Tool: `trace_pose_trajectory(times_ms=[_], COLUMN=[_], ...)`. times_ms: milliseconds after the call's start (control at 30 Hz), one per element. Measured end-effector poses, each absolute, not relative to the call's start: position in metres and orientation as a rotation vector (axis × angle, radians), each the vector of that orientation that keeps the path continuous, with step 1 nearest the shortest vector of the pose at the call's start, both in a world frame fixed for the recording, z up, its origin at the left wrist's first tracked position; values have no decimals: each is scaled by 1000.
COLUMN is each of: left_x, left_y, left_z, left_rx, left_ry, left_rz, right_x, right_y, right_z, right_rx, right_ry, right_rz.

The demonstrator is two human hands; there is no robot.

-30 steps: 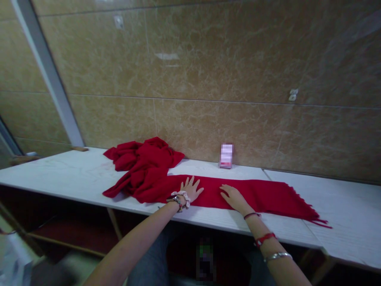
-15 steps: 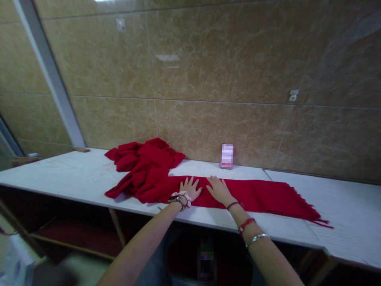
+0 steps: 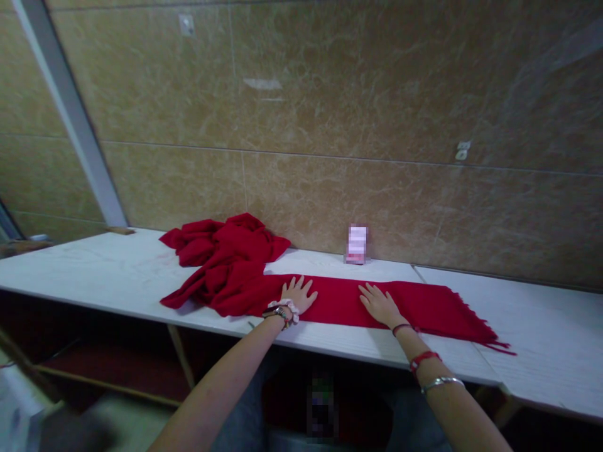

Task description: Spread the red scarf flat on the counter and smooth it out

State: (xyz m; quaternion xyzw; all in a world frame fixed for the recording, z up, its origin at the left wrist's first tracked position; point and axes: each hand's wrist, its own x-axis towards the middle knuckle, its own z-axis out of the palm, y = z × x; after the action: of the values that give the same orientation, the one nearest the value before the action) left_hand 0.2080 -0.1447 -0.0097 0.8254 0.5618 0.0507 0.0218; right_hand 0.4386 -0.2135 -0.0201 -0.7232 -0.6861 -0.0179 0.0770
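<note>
A red fringed scarf (image 3: 339, 301) lies along the white counter. Its right part is a flat, folded strip ending in fringe, while the left part is bunched into a loose heap near the wall. My left hand (image 3: 299, 296) rests flat on the strip beside the heap, fingers spread. Farther right, my right hand (image 3: 380, 306) also lies on the cloth, palm down with fingers stretched out. Smooth red fabric shows between the two hands.
The white counter (image 3: 94, 270) runs along a tan tiled wall (image 3: 330, 94). A blurred-out phone-like object (image 3: 357, 245) leans on the wall behind the scarf. Dark open shelves (image 3: 113, 370) sit under the counter. A small brown piece (image 3: 120, 230) lies at the back left.
My right hand has slid to the right along the scarf, away from my left hand. The left hand stays at the same spot on the cloth. The view has shifted slightly.
</note>
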Motion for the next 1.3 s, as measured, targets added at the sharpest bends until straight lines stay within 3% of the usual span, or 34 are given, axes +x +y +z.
trace_pose_trajectory(times_ms=[267,600,1000,1300], left_x=[209,208,207,208], left_y=[-147,-141,-139,-141], left_z=[-8,-14,-15,-15], left_rx=[2576,2584,2601,2600], left_ry=[1748,1768,1748,1760], left_rz=[172,169,197,205], right_x=[443,367,493,373], right_y=[-208,-175,-194,-185], right_z=[-16,-7,-17,-6], right_rx=[-2270,-1954,-2380,-1929], right_ry=[-1948,-2172,-1859,-2108], right_rz=[8,132,-1,163])
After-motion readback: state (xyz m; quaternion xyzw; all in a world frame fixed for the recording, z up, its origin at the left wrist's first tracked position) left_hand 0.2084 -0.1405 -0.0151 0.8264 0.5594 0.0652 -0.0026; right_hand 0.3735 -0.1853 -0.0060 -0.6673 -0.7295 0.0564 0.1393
